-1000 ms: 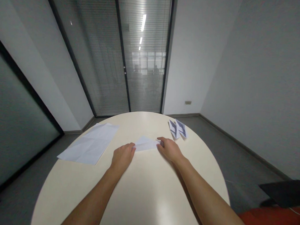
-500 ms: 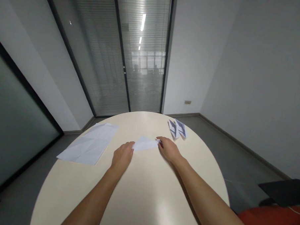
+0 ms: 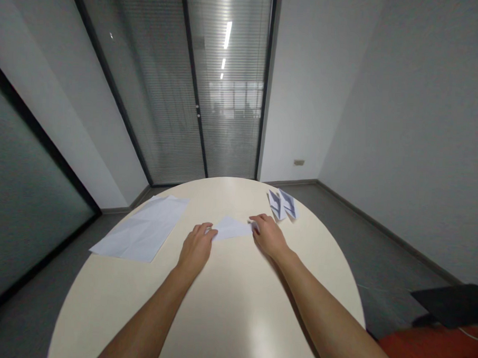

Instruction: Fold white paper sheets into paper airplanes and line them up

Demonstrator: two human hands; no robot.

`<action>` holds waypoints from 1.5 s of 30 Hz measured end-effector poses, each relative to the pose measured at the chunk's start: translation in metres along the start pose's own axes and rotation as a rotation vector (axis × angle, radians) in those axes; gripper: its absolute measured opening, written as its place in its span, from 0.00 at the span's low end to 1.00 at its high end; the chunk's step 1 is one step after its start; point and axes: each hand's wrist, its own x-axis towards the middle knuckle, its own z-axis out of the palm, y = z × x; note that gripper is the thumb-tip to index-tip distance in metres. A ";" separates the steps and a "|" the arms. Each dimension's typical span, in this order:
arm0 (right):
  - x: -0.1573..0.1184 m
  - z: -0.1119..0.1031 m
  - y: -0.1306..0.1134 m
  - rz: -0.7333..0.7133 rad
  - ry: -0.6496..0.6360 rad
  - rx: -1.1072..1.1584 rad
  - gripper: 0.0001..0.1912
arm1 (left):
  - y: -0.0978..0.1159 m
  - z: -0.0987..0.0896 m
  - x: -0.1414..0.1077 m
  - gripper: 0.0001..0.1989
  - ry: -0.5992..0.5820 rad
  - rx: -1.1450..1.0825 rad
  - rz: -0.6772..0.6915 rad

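From where I sit, I have the small white folded paper (image 3: 231,227) lying between my two hands, on the round cream table (image 3: 218,299), roughly midway across it and toward its far side. It reads as a low triangle: the long edge faces me, the peak points away toward the glass partition (image 3: 225,131). My left hand (image 3: 195,245) is at its left end, fingers curled and close together, the thumb reaching toward the paper's corner; I cannot tell whether that corner is pinched or merely pressed down, because the fingertips are too small on my feed. My right hand (image 3: 271,237) is at the other end, fingers bent nearly closed, with the paper's tip running in between forefinger and thumb, so I have hold of it there, though how firmly I can't make out. The middle of the paper is uncovered between the two grips. Just beyond my right hand, near the table's far right edge, two folded paper pieces (image 3: 275,204) lie side by side. Well to the left of my left hand, some larger creased white paper (image 3: 144,230) is spread flat near the rim
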 end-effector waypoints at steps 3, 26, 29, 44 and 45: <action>-0.001 -0.002 -0.004 -0.069 0.022 -0.024 0.21 | 0.000 0.002 0.001 0.17 0.005 0.014 0.050; -0.011 0.007 -0.016 -0.266 -0.228 0.061 0.29 | 0.020 -0.007 -0.003 0.19 -0.026 0.036 0.027; -0.010 0.002 -0.018 -0.362 -0.190 0.085 0.24 | 0.022 -0.007 -0.004 0.20 -0.007 0.058 0.022; -0.012 -0.006 -0.029 -0.517 -0.303 0.358 0.16 | 0.009 0.007 -0.001 0.23 -0.061 0.064 -0.066; -0.011 -0.003 -0.028 -0.500 -0.285 0.359 0.16 | 0.009 0.007 -0.001 0.23 -0.067 0.058 -0.065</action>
